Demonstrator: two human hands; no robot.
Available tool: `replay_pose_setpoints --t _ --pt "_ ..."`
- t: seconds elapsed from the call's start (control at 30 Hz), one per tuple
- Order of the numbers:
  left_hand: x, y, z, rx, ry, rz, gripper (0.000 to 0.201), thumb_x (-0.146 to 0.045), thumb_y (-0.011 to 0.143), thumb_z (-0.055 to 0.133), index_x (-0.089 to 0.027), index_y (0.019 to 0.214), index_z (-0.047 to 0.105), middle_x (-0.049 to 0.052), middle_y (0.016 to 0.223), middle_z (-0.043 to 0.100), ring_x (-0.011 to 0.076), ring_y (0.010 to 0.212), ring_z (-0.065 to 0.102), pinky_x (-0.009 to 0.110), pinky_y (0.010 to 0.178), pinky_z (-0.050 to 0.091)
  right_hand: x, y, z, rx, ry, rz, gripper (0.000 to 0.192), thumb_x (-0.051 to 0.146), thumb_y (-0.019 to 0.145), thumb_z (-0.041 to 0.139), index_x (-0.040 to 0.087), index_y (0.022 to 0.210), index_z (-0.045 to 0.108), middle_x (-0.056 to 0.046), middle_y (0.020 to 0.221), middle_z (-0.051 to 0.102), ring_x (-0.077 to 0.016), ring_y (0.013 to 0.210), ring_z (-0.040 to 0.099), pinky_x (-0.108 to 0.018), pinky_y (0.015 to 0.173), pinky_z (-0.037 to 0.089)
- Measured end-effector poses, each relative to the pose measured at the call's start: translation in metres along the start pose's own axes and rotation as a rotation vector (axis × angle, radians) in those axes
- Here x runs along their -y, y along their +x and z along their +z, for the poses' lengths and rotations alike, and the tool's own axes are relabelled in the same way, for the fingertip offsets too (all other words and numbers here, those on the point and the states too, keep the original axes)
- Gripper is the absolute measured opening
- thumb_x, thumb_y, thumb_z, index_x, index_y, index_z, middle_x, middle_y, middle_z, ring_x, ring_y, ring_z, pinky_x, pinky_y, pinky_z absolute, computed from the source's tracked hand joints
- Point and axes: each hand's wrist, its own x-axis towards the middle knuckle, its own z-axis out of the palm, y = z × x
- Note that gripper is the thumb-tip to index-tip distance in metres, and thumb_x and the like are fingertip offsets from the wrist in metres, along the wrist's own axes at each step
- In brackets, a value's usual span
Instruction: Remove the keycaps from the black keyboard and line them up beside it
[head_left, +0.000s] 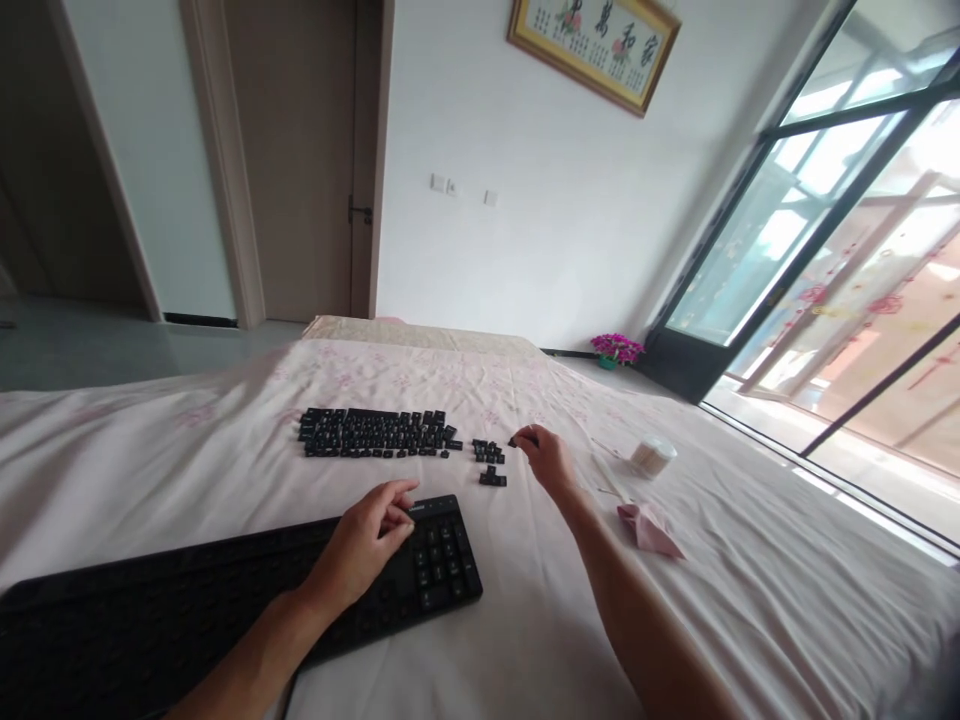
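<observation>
We had our left hand [373, 533] resting, fingers loosely curled, on the keyboard [247, 590], holding nothing. Right hand [546, 456] pinched 1 black keycap [514, 441], just beside the small keycap cluster [489, 462]; the laid-out keycap rows [375, 433] lay further left. Risk, imo: a slipped cap could get lost in the soft pink sheet [712, 620]. Bright window [847, 250] at right, framed picture [592, 45] on the wall.
</observation>
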Motion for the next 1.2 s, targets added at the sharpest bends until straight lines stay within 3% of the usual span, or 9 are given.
replay_pose_setpoints --t 0.1,0.23,0.5,0.73,0.87,1.0,1.13,1.2 --pt "-0.001 0.000 0.000 0.003 0.016 0.007 0.038 -0.019 0.079 0.052 -0.021 0.117 0.054 0.004 0.101 0.062 0.0147 0.081 0.064 0.033 0.081 0.053 -0.031 0.010 0.003 0.001 -0.055 0.055 0.021 0.031 0.081 0.053 0.019 0.083 0.070 -0.005 0.084 0.070 -0.0188 0.076 0.061 -0.026 0.063 0.038" --pt "-0.002 0.000 0.000 0.010 0.025 0.017 0.035 -0.019 0.080 0.051 -0.022 0.114 0.057 0.004 0.100 0.063 0.0157 0.082 0.064 0.033 0.081 0.054 -0.048 0.014 0.013 0.025 -0.103 0.081 0.022 0.032 0.081 0.054 0.019 0.085 0.071 -0.005 0.084 0.070 -0.0182 0.074 0.061 -0.025 0.061 0.036" --pt "-0.004 0.000 -0.001 0.051 0.070 0.041 0.022 -0.020 0.082 0.050 -0.022 0.099 0.064 0.004 0.101 0.062 0.0171 0.083 0.063 0.033 0.081 0.053 -0.054 0.024 0.026 0.055 -0.142 0.061 0.020 0.031 0.083 0.056 0.021 0.087 0.073 -0.005 0.090 0.071 -0.0198 0.081 0.062 -0.026 0.064 0.038" --pt "-0.006 0.000 -0.002 0.057 0.084 0.069 0.022 -0.016 0.082 0.050 -0.022 0.098 0.065 0.003 0.099 0.062 0.0162 0.083 0.062 0.031 0.081 0.052 -0.050 0.019 0.022 0.050 -0.126 0.051 0.023 0.033 0.083 0.056 0.020 0.090 0.073 -0.006 0.093 0.072 -0.0207 0.086 0.063 -0.026 0.072 0.041" --pt "-0.004 0.000 -0.002 0.038 0.095 0.075 0.023 -0.015 0.082 0.050 -0.021 0.099 0.064 0.003 0.099 0.062 0.0148 0.082 0.062 0.029 0.081 0.051 -0.034 0.015 0.015 -0.002 -0.106 0.051 0.037 0.042 0.089 0.045 0.016 0.086 0.072 -0.010 0.093 0.070 -0.0231 0.087 0.062 -0.028 0.072 0.041" --pt "-0.004 0.000 -0.003 0.053 0.099 0.087 0.022 -0.013 0.082 0.051 -0.021 0.098 0.065 0.003 0.098 0.061 0.0143 0.082 0.061 0.028 0.079 0.051 0.005 0.005 0.009 0.047 0.023 -0.016 0.056 0.045 0.097 0.022 0.016 0.091 0.070 -0.008 0.086 0.070 -0.0176 0.078 0.063 -0.026 0.070 0.044" --pt "-0.003 0.000 -0.003 0.056 0.096 0.092 0.021 -0.012 0.081 0.053 -0.020 0.096 0.065 0.003 0.098 0.062 0.0146 0.083 0.061 0.028 0.079 0.051 0.058 -0.018 0.001 0.110 0.289 -0.277 0.053 0.048 0.096 0.029 0.018 0.083 0.071 -0.006 0.085 0.068 -0.0187 0.086 0.061 -0.029 0.079 0.043" --pt "-0.002 0.000 -0.003 0.051 0.097 0.089 0.020 -0.013 0.080 0.054 -0.021 0.094 0.065 0.002 0.096 0.062 0.0151 0.084 0.061 0.028 0.080 0.050 0.079 -0.032 -0.002 0.156 0.361 -0.268 0.050 0.049 0.096 0.032 0.019 0.086 0.071 -0.004 0.077 0.065 -0.0155 0.072 0.058 -0.026 0.069 0.043"
